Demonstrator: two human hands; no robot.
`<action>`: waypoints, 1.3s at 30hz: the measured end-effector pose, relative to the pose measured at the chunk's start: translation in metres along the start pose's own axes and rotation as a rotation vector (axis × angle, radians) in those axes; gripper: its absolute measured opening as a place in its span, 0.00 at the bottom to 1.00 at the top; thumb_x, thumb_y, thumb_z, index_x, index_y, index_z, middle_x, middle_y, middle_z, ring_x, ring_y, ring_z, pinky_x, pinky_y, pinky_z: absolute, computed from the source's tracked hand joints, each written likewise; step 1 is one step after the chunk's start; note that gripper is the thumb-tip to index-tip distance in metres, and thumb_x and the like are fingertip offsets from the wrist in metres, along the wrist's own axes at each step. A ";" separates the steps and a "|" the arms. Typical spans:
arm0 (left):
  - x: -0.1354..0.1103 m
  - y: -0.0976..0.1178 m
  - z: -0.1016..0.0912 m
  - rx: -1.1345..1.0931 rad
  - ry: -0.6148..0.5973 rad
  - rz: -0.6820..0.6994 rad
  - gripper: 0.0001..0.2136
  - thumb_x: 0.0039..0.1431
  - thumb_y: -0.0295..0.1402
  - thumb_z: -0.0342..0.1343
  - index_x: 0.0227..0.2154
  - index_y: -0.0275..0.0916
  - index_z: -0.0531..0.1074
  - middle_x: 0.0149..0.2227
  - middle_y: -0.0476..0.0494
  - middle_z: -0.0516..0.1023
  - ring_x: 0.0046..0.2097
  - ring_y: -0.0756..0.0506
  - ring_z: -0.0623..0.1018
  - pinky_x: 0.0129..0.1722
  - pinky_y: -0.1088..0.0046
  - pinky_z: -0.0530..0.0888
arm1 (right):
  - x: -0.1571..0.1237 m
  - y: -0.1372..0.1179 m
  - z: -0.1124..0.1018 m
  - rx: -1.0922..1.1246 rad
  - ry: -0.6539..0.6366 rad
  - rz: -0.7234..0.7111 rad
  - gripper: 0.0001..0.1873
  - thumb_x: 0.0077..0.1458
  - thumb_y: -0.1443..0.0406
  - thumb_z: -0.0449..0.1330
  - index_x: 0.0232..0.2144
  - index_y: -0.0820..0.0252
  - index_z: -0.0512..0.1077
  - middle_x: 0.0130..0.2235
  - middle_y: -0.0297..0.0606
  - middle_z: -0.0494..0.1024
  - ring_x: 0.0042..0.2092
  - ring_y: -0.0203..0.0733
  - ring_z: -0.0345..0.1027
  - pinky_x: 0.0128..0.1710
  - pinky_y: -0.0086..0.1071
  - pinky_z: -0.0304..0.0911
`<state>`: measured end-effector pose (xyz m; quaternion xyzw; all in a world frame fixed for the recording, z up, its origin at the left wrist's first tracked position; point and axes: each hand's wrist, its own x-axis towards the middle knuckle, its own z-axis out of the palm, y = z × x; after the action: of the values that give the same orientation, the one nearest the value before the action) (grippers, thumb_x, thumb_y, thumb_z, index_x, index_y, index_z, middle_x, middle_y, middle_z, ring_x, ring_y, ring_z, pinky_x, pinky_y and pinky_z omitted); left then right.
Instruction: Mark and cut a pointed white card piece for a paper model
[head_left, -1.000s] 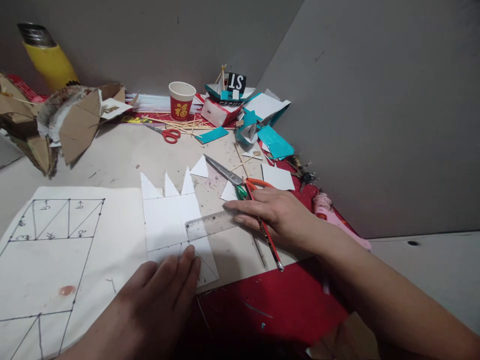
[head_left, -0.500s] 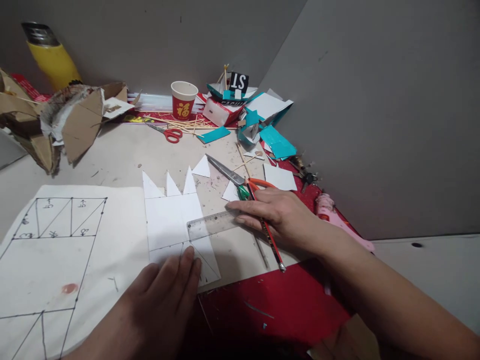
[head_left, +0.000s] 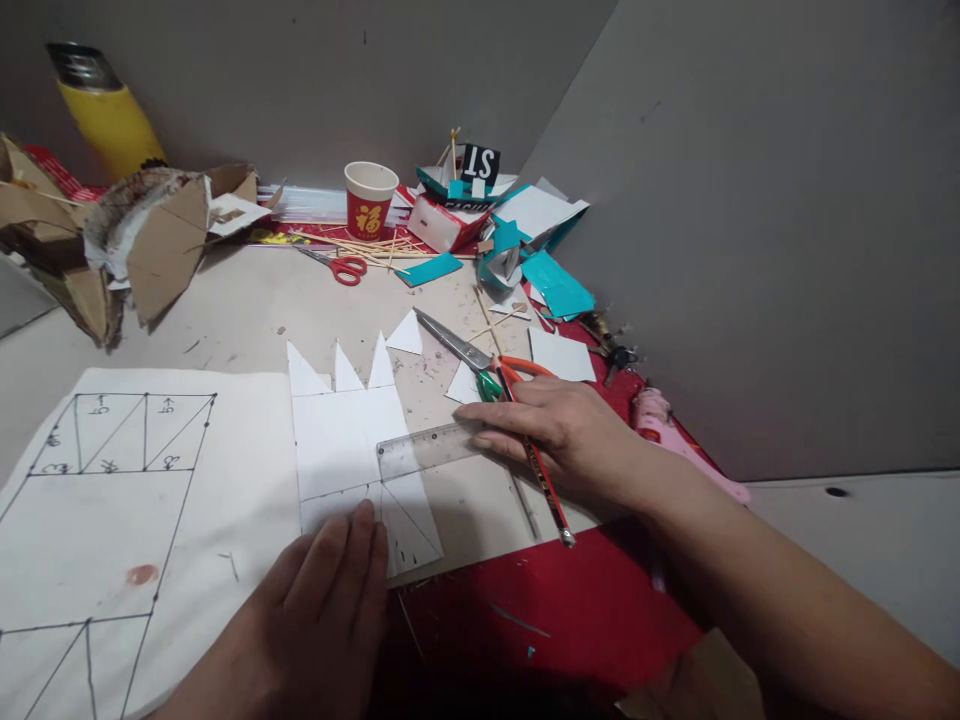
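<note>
My left hand (head_left: 322, 590) lies flat on the lower part of a white card (head_left: 337, 440), fingers stretched out and hiding its lower left. The card's top edge is cut into three points, and pencil lines cross its lower part. My right hand (head_left: 555, 430) grips the right end of a clear ruler (head_left: 420, 447), whose other end rests over the card. A red and black pencil (head_left: 547, 490) is tucked between the same hand's fingers, tip pointing away from me. Just beyond that hand lie large scissors (head_left: 469, 350) with green and orange handles, partly hidden by it.
A paper with a drawn pattern (head_left: 180, 540) lies left of the card. Behind are red-handled scissors (head_left: 349, 270), thin sticks (head_left: 360, 246), a paper cup (head_left: 370, 200), cardboard pieces (head_left: 165, 250) and a yellow bottle (head_left: 112, 125). A pink glue gun (head_left: 682, 440) lies at right.
My left hand has slid slightly left and toward me, uncovering more pencil lines on the card. My right hand, the ruler and the pencil have barely moved.
</note>
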<state>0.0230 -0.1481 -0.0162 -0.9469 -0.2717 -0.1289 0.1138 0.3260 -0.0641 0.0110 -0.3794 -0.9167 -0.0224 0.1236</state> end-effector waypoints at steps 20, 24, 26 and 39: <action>0.003 -0.007 -0.004 0.037 -0.051 0.041 0.19 0.62 0.24 0.47 0.54 0.29 0.70 0.56 0.30 0.75 0.52 0.35 0.74 0.46 0.59 0.68 | 0.000 0.000 0.000 0.006 0.007 -0.012 0.19 0.67 0.57 0.53 0.44 0.62 0.79 0.23 0.36 0.72 0.25 0.39 0.62 0.28 0.32 0.54; 0.003 -0.007 0.000 0.024 -0.048 0.046 0.19 0.61 0.24 0.48 0.54 0.27 0.70 0.56 0.29 0.75 0.51 0.34 0.74 0.45 0.58 0.68 | 0.001 0.000 0.001 -0.001 0.003 -0.011 0.19 0.67 0.56 0.53 0.44 0.62 0.79 0.23 0.36 0.72 0.25 0.39 0.62 0.28 0.32 0.54; 0.004 -0.007 0.002 0.024 -0.041 0.046 0.19 0.61 0.23 0.48 0.54 0.27 0.69 0.55 0.28 0.75 0.50 0.34 0.74 0.45 0.58 0.67 | 0.001 -0.001 0.000 -0.003 0.001 -0.010 0.19 0.67 0.56 0.53 0.44 0.61 0.79 0.23 0.36 0.72 0.25 0.40 0.62 0.28 0.32 0.54; 0.005 -0.002 0.003 0.031 -0.037 -0.015 0.19 0.61 0.26 0.51 0.54 0.28 0.71 0.55 0.28 0.76 0.51 0.35 0.73 0.44 0.60 0.68 | 0.000 0.000 0.001 0.055 -0.006 -0.001 0.18 0.67 0.56 0.53 0.45 0.61 0.79 0.23 0.36 0.73 0.25 0.39 0.63 0.28 0.31 0.55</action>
<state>0.0268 -0.1428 -0.0173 -0.9453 -0.2826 -0.1078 0.1222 0.3262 -0.0640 0.0104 -0.3757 -0.9174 0.0038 0.1311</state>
